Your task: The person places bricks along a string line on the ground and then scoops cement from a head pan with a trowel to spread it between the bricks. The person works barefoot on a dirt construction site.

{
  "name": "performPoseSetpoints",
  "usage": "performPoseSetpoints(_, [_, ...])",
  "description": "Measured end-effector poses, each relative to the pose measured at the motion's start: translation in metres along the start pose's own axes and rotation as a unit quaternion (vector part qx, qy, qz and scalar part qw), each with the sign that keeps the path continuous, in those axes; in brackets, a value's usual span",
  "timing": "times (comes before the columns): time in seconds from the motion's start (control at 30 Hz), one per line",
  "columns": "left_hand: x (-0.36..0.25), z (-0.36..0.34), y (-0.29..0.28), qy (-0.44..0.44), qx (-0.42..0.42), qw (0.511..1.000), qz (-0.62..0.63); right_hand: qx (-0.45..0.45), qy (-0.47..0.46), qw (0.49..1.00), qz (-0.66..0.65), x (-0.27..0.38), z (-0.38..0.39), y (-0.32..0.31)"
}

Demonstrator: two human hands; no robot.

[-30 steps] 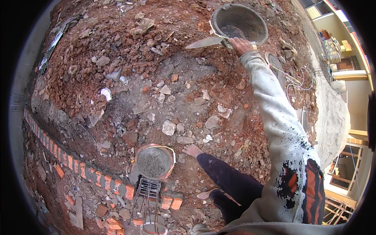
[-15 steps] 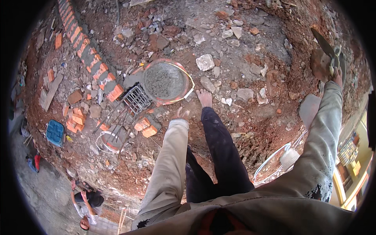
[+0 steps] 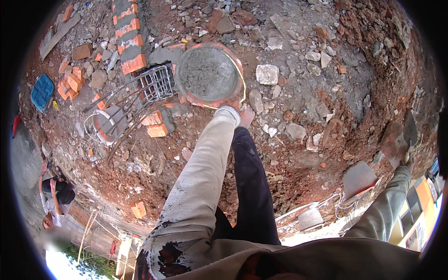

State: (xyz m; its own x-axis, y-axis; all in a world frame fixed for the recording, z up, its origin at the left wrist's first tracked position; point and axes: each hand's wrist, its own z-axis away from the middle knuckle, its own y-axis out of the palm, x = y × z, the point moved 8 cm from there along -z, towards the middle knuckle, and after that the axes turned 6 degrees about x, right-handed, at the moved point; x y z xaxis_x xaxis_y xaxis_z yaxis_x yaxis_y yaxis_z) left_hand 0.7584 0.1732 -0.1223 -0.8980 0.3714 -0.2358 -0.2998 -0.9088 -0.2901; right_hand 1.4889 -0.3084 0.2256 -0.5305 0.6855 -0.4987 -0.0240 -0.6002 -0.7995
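My left hand (image 3: 235,104) is at the near right rim of a round bucket (image 3: 184,99) filled with wet grey mortar (image 3: 205,72). A yellow and white handle (image 3: 243,86) hangs at the rim beside it; the cuff hides most of the fingers, so their grip does not show. Far out at the right, my right hand (image 3: 409,161) is closed on the handle of a trowel (image 3: 410,129). The trowel's grey blade points away from me, next to a flat brownish slab (image 3: 394,140) on the soil.
Steel bars (image 3: 156,84) stick out left of the bucket, below a brick and mortar course (image 3: 129,39). Loose bricks (image 3: 157,130), a smaller bucket (image 3: 108,122) and a blue container (image 3: 43,92) lie leftward. Rubble covers the slope. Another person (image 3: 57,191) is at lower left.
My left hand has moved forward from beside my foot to the bucket's rim. My right hand and the trowel have come lower in view. The whole view has turned.
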Motion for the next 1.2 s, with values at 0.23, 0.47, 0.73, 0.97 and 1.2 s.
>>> performPoseSetpoints(0.23, [0.060,0.027,-0.032,-0.054,-0.043,0.970,0.232,-0.040,-0.003,0.999,-0.012,0.037,0.019,-0.017])
performPoseSetpoints(0.47, [0.136,0.056,-0.049,-0.053,-0.226,0.917,0.325,-0.068,-0.049,0.978,-0.193,0.155,0.167,0.000])
performPoseSetpoints(0.73, [0.117,0.161,0.022,0.083,-0.170,0.854,0.485,0.223,0.104,0.936,-0.252,0.266,0.554,0.087])
performPoseSetpoints(0.97, [0.129,0.274,0.048,0.074,-0.139,0.940,0.302,0.299,0.301,0.759,-0.495,0.421,0.867,0.075])
performPoseSetpoints(1.2, [0.227,0.221,0.241,0.031,-0.025,0.939,0.343,0.295,0.291,0.566,-0.712,0.520,0.955,0.053])
